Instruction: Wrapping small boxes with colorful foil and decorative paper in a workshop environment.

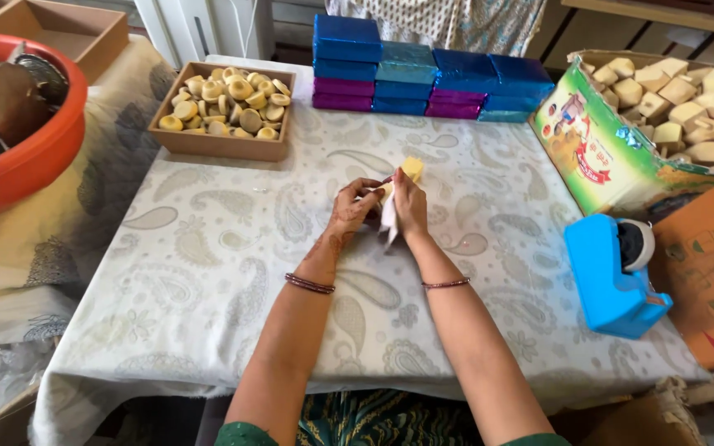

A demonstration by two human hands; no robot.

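Both my hands meet over the middle of the paisley tablecloth. My right hand grips a pale yellow soap block that sticks up past my fingers, and a white cloth or paper hangs below it. My left hand pinches the same block from the left side, fingers curled against it. A bangle sits on each wrist.
A wooden tray of round yellow soaps stands at the back left. Blue and purple wrapped bars are stacked at the back. A printed carton of pale blocks lies right, a blue tape dispenser in front. An orange tub sits left.
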